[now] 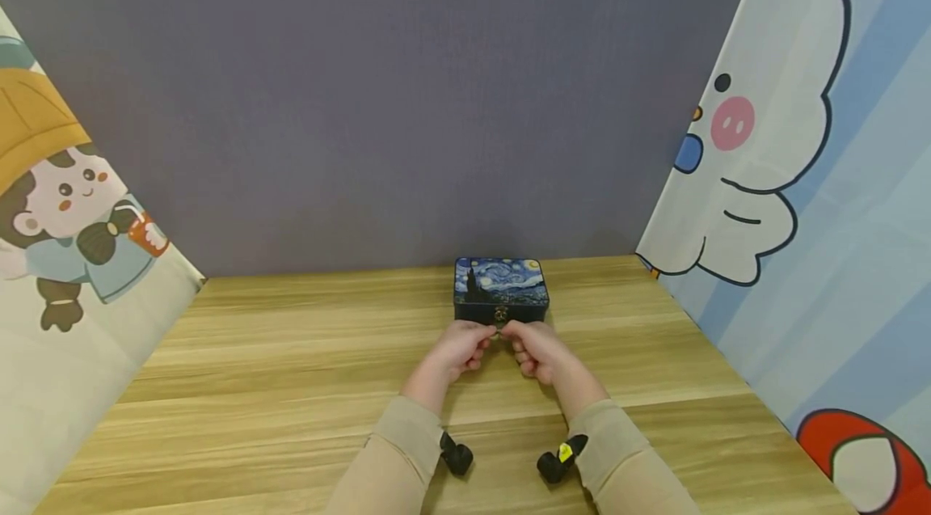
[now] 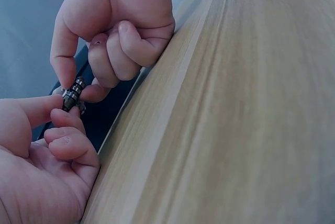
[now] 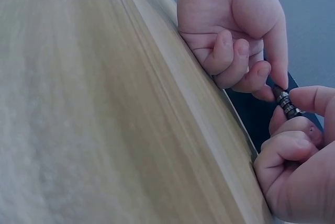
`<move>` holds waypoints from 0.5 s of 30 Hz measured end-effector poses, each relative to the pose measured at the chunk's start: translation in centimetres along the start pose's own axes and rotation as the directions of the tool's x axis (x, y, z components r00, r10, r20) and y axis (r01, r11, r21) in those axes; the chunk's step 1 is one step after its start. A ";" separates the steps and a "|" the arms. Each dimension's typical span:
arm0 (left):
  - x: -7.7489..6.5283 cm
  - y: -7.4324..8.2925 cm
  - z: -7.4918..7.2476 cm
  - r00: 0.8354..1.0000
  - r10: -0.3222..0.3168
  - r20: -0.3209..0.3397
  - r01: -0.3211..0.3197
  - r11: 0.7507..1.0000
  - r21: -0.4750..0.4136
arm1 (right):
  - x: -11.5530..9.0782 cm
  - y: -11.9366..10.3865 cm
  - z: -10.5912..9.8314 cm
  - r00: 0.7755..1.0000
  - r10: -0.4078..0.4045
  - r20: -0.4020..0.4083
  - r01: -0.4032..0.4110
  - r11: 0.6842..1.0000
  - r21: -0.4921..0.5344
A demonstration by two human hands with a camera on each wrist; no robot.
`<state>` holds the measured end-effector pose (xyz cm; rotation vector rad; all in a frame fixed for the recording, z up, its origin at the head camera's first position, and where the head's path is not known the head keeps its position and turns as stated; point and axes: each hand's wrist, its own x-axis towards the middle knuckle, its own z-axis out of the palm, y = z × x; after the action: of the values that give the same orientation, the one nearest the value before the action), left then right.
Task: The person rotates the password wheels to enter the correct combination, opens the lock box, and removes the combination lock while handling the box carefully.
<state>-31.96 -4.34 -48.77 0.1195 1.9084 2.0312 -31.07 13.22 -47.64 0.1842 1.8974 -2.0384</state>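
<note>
At the largest scale we have a grey backdrop [image 1: 378, 111] filling the upper middle of the head view, with a wood-grain table [image 1: 276, 369] across its lower half. Just below the centre, near the table's back edge, sits a lidded box [image 1: 502, 280] printed with a Starry Night scene; its front is turned toward us, which we judge keeps the brass-toned clasp [image 1: 500, 314] within reach of both hands. Below it the left hand [image 1: 465, 347] and right hand [image 1: 537, 349] meet, thumb and forefinger of each pinched together, the other fingers curled in. Between those fingertips, left of centre in the left wrist view, is a small ringed barrel lock [image 2: 74, 94], gripped at opposite ends, probably because it is too slim for more than fingertips; its attachment to the clasp is hidden from us.
</note>
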 end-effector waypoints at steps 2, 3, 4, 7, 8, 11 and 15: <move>0.0 0.0 0.0 1.000 -0.001 0.002 0.001 1.000 0.002 | 0.0 0.0 0.0 1.000 0.001 -0.001 -0.001 1.000 -0.001; 0.0 0.0 0.0 1.000 -0.004 0.003 0.004 1.000 0.000 | 0.0 0.1 0.0 1.000 0.001 -0.001 -0.001 1.000 -0.001; 0.0 0.0 0.0 1.000 -0.004 0.004 0.004 1.000 0.000 | 0.0 0.1 0.0 1.000 0.001 -0.001 -0.001 1.000 -0.003; 0.0 0.0 0.0 1.000 -0.004 0.002 0.004 1.000 -0.003 | 0.1 0.2 0.0 1.000 -0.002 0.002 0.002 1.000 -0.002; -0.1 0.0 0.0 1.000 -0.005 0.002 0.005 1.000 -0.004 | 0.1 0.2 0.0 1.000 -0.003 0.003 0.003 1.000 0.000; -0.1 0.0 0.1 1.000 -0.007 -0.002 0.007 1.000 -0.006 | 0.1 0.2 0.0 1.000 -0.003 0.006 0.003 1.000 0.009; -0.1 0.0 0.0 1.000 -0.012 -0.010 0.012 1.000 0.005 | 0.1 0.1 0.1 1.000 -0.001 0.002 0.001 1.000 0.010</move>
<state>-31.84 -4.34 -48.75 0.0994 1.9163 2.0230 -31.08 13.13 -47.74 0.1838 1.8864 -2.0479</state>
